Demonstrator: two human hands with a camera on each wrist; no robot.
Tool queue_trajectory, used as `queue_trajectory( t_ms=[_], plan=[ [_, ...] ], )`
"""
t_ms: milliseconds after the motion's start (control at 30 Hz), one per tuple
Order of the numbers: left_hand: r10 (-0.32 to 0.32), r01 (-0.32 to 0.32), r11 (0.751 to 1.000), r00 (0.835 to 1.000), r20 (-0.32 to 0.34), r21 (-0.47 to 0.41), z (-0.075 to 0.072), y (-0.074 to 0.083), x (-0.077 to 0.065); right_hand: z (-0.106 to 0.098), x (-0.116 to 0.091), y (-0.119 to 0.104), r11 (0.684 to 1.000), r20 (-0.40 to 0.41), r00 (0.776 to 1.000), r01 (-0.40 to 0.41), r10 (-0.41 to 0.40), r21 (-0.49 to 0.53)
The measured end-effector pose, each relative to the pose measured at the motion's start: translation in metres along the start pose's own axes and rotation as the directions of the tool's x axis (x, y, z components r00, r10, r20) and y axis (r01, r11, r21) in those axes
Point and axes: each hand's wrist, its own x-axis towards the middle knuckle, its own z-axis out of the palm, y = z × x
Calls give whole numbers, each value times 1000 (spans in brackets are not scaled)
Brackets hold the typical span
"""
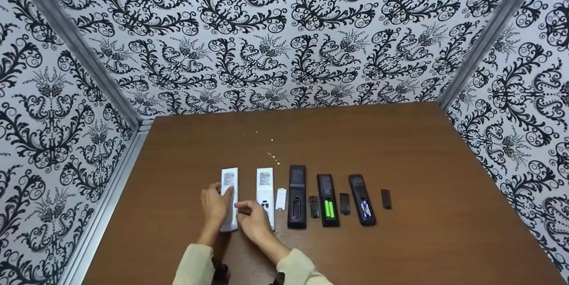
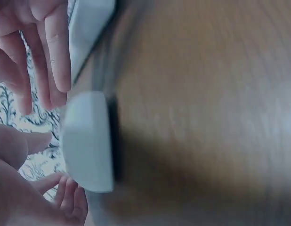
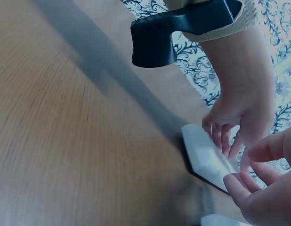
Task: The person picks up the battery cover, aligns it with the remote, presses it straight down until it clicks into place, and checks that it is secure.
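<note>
One white remote (image 1: 230,178), leftmost: left hand (image 1: 214,207) grips, right hand (image 1: 255,221) touches, fingers loosely bent.

I record even, moderate light in the head view; a soft shadow crosses the tabletop (image 1: 355,142) on the near side of the left hand (image 1: 215,205), and print on the white remote (image 1: 230,216) beneath it is illegible. My left-wrist feed is dim, bluish and blurred, with pale glare away from the hands. My right-wrist feed shows long, soft-edged shadows beside them.
</note>
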Motion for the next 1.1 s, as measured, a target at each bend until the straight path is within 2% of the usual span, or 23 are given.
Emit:
queue_trajectory(
  t_ms=[133,233,400,533,733,867,967,1100],
  plan=[
    [10,-11,1000,1000,-18,-5,1,14,-3,-13,-3,-3,996,-18,996,83,-84,-39],
    [38,-38,999,999,-8,-20,1,23,-7,-24,-6,-5,989,-27,990,133,-136,-71],
    [59,-56,997,997,50,-48,3,34,-11,-41,-10,-6,989,2,994,113,-113,-90],
    [73,-67,995,994,85,-76,3,38,-11,-52,-11,-1,978,14,989,146,-145,-147],
    [88,-78,994,988,127,-79,3,39,-10,-69,-9,7,930,-4,967,244,-255,-275],
    [107,-95,992,982,153,-84,8,42,-13,-82,-4,15,863,-26,936,312,-350,-397],
    [95,-68,988,977,190,-139,15,45,-15,-90,-1,21,817,-34,917,335,-397,-470],
    [74,-28,981,968,240,-190,25,49,-15,-96,1,27,791,-15,924,320,-383,-522]
  ],
)
